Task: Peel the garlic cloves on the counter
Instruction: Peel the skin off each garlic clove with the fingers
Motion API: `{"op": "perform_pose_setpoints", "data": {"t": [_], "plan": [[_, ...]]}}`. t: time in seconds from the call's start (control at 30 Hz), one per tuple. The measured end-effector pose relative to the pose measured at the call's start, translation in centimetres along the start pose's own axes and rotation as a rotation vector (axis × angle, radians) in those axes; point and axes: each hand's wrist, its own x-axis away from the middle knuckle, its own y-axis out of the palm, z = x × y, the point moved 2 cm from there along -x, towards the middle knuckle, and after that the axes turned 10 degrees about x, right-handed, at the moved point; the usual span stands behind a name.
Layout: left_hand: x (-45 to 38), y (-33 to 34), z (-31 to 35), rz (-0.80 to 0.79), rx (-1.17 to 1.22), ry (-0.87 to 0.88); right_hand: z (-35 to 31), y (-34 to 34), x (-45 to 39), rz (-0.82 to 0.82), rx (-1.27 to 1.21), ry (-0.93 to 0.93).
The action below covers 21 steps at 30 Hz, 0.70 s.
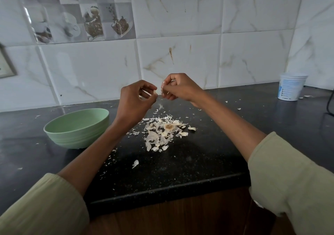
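Both hands are raised above the black counter [180, 162], close together. My right hand [178, 87] grips a pale garlic clove [163, 88] with curled fingers; only a sliver of the clove shows. My left hand [134, 101] pinches a small white piece of skin [155, 92] between thumb and fingertip, just left of the clove. A loose flake of skin [160, 106] hangs in the air below the hands. On the counter beneath lies a heap of papery garlic skins [162, 131] with the bulb's root base [169, 126] in it.
A pale green bowl [77, 128] stands on the counter to the left of the heap. A white plastic tub [291, 86] sits at the back right by the tiled wall, with a dark cable [329, 104] beyond it. Skin flakes are scattered towards the counter's front edge [162, 191].
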Motion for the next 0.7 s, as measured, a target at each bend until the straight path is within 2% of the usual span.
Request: {"op": "perform_pose_setpoints", "data": {"t": [0.2, 0.33, 0.5, 0.6, 0.7], "plan": [[-0.4, 0.0, -0.3, -0.033, -0.161, 0.041, 0.7, 0.1, 0.2, -0.213, 0.433, -0.13], [-0.9, -1.6, 0.1, -0.042, -0.334, 0.019, 0.8, 0.3, 0.1, -0.228, 0.558, -0.156], [-1.6, -6.0, 1.1, 0.105, -0.718, -0.254, 1.7, 0.2, -0.3, -0.232, 0.505, -0.121], [-1.5, -8.2, 0.7, 0.121, -0.792, -0.423, 1.7, 0.2, -0.4, -0.277, 0.517, -0.136], [-1.4, -9.1, 0.2, 0.079, -0.841, -0.511, 1.9, 0.5, -0.4, -0.334, 0.524, -0.147]]}}
